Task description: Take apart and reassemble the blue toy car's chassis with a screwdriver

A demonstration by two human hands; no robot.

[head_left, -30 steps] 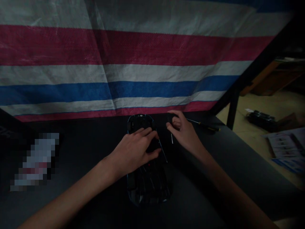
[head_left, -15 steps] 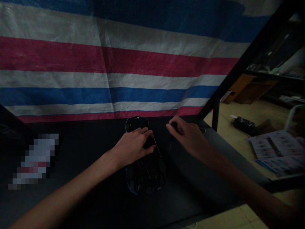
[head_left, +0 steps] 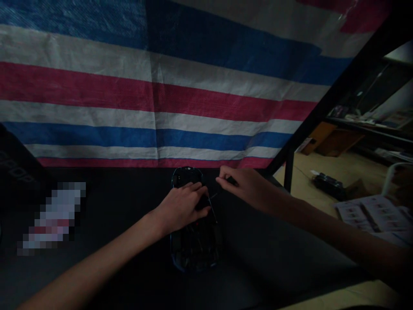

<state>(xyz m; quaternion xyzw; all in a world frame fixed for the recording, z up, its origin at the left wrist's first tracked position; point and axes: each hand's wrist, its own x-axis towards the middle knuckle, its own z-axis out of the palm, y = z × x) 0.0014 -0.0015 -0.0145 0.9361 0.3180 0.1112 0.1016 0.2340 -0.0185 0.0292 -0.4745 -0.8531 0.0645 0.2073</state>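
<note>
A dark toy car (head_left: 195, 247) lies on the black tabletop, its underside with wheels and thin lines facing up. My left hand (head_left: 184, 206) rests across its middle, fingers curled over the side and thumb against it. To the right, my right hand (head_left: 238, 185) is closed around the dark handle of a screwdriver (head_left: 230, 181). The thin shaft points left, toward the car's right edge near my left fingertips. In the dim light I cannot tell whether its tip touches the car.
Behind the black table (head_left: 264, 241) hangs a striped tarp (head_left: 200, 101). A blurred-out pale item (head_left: 54, 215) lies at left, near a dark box (head_left: 19, 172) with lettering. Beyond the frame post at right are printed sheets (head_left: 371, 215) and a dark object (head_left: 329, 185) on the floor.
My right hand has moved left toward the car, and the screwdriver's shaft has swung from pointing down to pointing left. My left hand keeps its hold on the car. The view has shifted slightly.
</note>
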